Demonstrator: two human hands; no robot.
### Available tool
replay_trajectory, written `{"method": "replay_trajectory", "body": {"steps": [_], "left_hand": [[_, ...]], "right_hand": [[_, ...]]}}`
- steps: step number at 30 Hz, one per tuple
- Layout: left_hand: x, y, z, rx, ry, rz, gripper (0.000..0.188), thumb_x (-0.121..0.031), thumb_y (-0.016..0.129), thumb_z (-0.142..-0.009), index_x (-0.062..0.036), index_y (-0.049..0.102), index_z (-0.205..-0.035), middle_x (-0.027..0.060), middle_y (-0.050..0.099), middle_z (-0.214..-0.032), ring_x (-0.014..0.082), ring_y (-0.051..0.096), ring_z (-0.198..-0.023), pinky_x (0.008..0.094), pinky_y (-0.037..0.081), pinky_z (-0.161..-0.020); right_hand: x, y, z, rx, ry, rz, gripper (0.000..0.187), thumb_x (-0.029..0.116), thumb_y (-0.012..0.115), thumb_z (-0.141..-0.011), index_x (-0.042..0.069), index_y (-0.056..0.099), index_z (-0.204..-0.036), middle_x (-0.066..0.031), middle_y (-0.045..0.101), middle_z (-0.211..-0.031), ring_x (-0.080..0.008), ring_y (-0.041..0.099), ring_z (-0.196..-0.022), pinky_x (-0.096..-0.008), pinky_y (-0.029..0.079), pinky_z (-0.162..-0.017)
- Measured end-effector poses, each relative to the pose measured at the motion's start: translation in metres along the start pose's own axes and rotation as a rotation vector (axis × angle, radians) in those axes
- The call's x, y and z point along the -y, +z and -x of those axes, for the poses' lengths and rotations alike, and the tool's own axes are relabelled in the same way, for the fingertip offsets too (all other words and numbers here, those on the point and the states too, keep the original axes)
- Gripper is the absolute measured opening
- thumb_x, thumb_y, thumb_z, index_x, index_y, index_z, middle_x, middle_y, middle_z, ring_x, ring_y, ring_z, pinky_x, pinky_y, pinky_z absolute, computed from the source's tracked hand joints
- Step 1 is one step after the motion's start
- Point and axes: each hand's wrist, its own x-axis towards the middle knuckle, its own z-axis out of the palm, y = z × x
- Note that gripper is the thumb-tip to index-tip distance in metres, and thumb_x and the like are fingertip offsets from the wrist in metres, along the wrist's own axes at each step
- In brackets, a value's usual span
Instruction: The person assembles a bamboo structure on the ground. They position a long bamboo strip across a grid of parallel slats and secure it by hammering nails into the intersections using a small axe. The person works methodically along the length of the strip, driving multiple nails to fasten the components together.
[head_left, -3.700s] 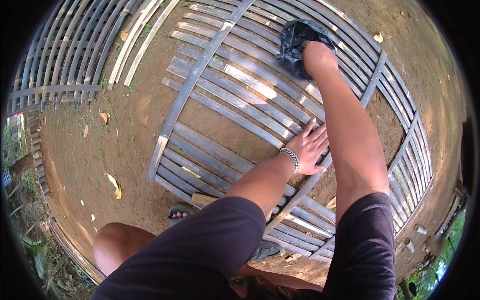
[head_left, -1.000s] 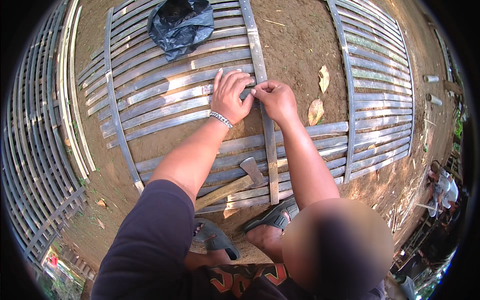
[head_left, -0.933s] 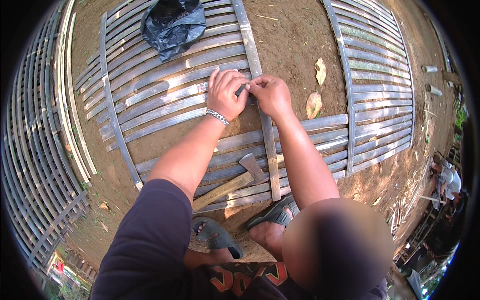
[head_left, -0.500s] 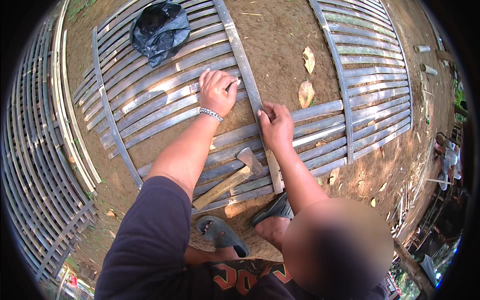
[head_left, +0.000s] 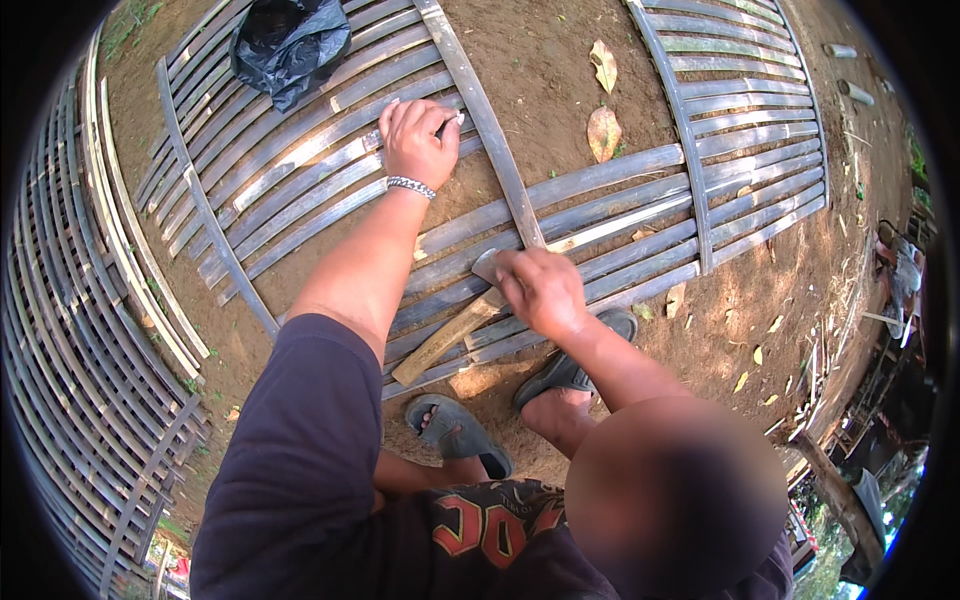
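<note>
My left hand (head_left: 420, 147) is closed, its knuckles up, over the slats of a bamboo panel (head_left: 318, 172). Something small and pale shows at its fingertips, too small to name. My right hand (head_left: 543, 287) is closed on the head of a hatchet, hiding most of the metal. The hatchet's wooden handle (head_left: 448, 339) slants down to the left across the slats. Just beyond my right hand is the lower part of a long flat bamboo crosspiece (head_left: 487, 118), which lies across the slats.
A black plastic bag (head_left: 289, 52) lies on the panel's far part. More slats run right to another crosspiece (head_left: 690, 150). At far left is a stack of bamboo slat panels (head_left: 80, 330). Dry leaves (head_left: 603, 134) dot the soil; my sandals (head_left: 460, 435) are close below.
My right hand has left the crosspiece and moved nearer to me, onto the hatchet head. My left hand stays closed over the slats. The whole view has shifted slightly.
</note>
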Motion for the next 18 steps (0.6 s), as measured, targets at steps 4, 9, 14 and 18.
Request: {"method": "replay_trajectory", "body": {"steps": [4, 9, 14, 18], "left_hand": [[0.001, -0.001, -0.001, -0.002, -0.006, -0.017, 0.006, -0.019, 0.078, -0.084, -0.0156, 0.074, -0.084, 0.0003, 0.070, -0.093, 0.0226, 0.065, -0.097, 0.0460, 0.040, -0.108], [0.000, -0.003, -0.001, 0.025, -0.008, -0.027, 0.005, -0.020, 0.078, -0.084, -0.0163, 0.074, -0.085, 0.0002, 0.070, -0.094, 0.0224, 0.065, -0.099, 0.0455, 0.039, -0.109], [0.000, -0.003, -0.002, 0.031, -0.008, -0.037, 0.005, -0.020, 0.078, -0.084, -0.0165, 0.074, -0.085, 0.0002, 0.070, -0.094, 0.0225, 0.064, -0.100, 0.0451, 0.039, -0.109], [0.000, -0.003, -0.001, 0.024, -0.012, -0.034, 0.005, -0.019, 0.078, -0.084, -0.0165, 0.074, -0.085, 0.0003, 0.070, -0.093, 0.0224, 0.064, -0.100, 0.0452, 0.039, -0.109]], "right_hand": [[0.041, 0.017, 0.025, 0.671, 0.299, 0.069, 0.053, 0.042, 0.061, -0.099, 0.017, 0.047, -0.145, -0.0200, 0.075, -0.095, -0.0402, 0.072, -0.092, -0.0502, 0.056, -0.080], [0.050, 0.044, 0.042, 0.619, 0.498, -0.088, 0.062, 0.047, 0.065, -0.098, 0.017, 0.043, -0.147, -0.0218, 0.074, -0.093, -0.0432, 0.071, -0.094, -0.0514, 0.055, -0.087], [0.055, 0.051, 0.041, 0.541, 0.611, -0.247, 0.061, 0.048, 0.070, -0.094, 0.015, 0.045, -0.139, -0.0224, 0.073, -0.097, -0.0430, 0.069, -0.103, -0.0506, 0.053, -0.090], [0.064, 0.044, 0.041, 0.459, 0.689, -0.377, 0.059, 0.045, 0.075, -0.091, 0.012, 0.047, -0.130, -0.0220, 0.071, -0.095, -0.0434, 0.069, -0.099, -0.0493, 0.052, -0.088]]}}
